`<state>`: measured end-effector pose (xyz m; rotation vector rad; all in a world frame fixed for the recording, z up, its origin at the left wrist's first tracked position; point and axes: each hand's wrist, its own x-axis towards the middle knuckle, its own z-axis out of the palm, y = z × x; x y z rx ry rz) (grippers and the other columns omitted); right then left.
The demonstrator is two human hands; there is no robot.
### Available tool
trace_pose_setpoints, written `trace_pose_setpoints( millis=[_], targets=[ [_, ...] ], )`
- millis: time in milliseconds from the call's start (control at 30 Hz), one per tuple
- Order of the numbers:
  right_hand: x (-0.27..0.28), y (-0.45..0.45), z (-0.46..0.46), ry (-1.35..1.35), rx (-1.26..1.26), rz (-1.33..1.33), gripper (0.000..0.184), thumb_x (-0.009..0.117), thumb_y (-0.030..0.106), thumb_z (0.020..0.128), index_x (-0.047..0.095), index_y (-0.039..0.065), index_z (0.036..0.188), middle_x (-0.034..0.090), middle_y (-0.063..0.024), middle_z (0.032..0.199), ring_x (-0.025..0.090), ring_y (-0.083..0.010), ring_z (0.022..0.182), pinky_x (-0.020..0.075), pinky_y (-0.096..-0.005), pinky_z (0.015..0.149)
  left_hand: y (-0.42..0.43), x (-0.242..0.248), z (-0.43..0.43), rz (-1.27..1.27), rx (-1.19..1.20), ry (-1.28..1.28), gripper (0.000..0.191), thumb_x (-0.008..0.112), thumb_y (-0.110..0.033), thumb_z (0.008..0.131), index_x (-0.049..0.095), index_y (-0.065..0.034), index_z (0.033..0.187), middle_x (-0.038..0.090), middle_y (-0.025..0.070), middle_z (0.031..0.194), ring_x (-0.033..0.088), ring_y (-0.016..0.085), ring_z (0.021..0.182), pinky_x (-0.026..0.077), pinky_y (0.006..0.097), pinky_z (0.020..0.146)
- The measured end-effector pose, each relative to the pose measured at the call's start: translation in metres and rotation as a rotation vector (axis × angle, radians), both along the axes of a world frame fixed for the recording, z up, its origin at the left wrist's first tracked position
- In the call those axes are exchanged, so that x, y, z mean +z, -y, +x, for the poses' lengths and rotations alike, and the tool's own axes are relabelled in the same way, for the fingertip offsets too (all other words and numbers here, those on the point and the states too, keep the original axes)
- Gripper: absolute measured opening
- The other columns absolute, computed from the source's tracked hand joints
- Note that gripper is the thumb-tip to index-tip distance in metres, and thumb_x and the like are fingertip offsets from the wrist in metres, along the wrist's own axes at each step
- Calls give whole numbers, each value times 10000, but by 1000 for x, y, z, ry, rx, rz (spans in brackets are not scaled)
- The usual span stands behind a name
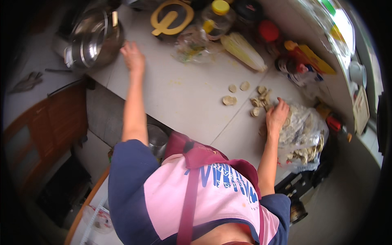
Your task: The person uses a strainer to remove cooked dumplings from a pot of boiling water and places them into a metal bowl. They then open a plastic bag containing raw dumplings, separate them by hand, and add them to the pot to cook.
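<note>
My left hand reaches out beside a shiny steel pot, fingers spread at its right side. Whether the fingertips touch the pot is unclear. On the right, my right hand lies at the edge of a clear plastic bag filled with pale dried slices. What its fingers close on, if anything, is hidden. Beside that hand a small heap of the dried slices sits on the tiled counter, and a few single slices lie further left.
Along the back stand a yellow-rimmed lid, a yellow-capped jar, a crumpled plastic bag, a Chinese cabbage and a dark bottle. A wooden chair is at the left. Black stove parts show at lower right.
</note>
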<state>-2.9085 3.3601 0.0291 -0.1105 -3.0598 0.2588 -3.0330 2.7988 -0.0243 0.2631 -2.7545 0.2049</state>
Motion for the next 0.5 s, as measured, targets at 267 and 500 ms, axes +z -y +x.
trace_pose_setpoints(
  millis=[267, 500],
  targets=[
    [17, -39, 25, 110, 30, 249, 422, 560, -35, 657, 547, 14, 1076, 575, -141, 1019, 501, -323, 1061, 403, -384, 958, 106, -52, -45, -597, -200, 415, 32, 543, -101, 840, 569, -91, 856, 577, 75, 844, 643, 213, 686, 550, 298, 508],
    [21, -39, 55, 170, -64, 204, 458, 566, -99, 643, 548, 36, 1080, 555, -132, 1064, 489, -318, 1091, 423, -385, 935, 99, -57, -45, -580, -173, 443, 29, 545, -77, 847, 568, -73, 830, 597, 96, 834, 668, 231, 678, 565, 296, 546]
  ],
)
